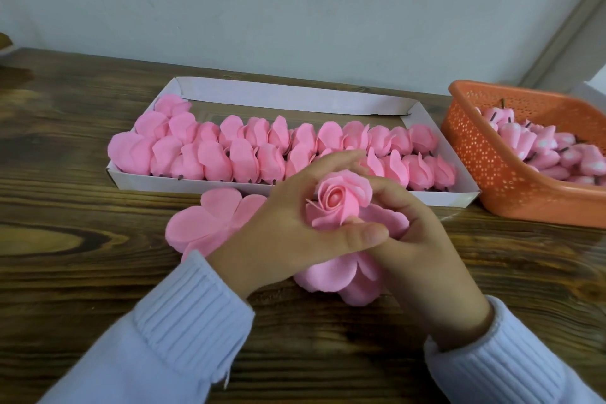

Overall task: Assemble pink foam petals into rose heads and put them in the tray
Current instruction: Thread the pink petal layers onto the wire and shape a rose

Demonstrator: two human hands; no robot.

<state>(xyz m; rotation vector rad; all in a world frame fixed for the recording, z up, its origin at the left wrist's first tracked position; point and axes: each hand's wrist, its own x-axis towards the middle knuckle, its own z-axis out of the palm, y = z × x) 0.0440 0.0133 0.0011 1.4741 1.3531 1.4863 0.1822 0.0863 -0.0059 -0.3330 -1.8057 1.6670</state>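
In the head view, the left hand (278, 233) is cupping a pink foam rose head (341, 197) just above the wooden desk (82, 174). Its thumb is lying across the front, under the bloom, and its fingers (331, 159) are curling round the back. The right hand (423, 256) is closing in from the other side. Its forefinger is touching the bloom's right edge, and the rest of its fingers are bending round the outer petals below. Both hands are thus gripping the same rose head, which is sitting upright with its spiral centre facing the camera, just in front of the tray's near wall.

Wide outer petals (337, 275) are hanging beneath the hands and resting on the desk. More loose petals (203, 223) are lying flat to the left, partly under the left wrist.

The white card tray (196, 182) is lying behind the hands, holding two rows of finished rose heads (229, 154). An orange perforated basket (492, 174) is standing to the right of the tray, holding pink buds (541, 147) with dark stubs. Pale ribbed sleeves (183, 305) are covering both wrists.
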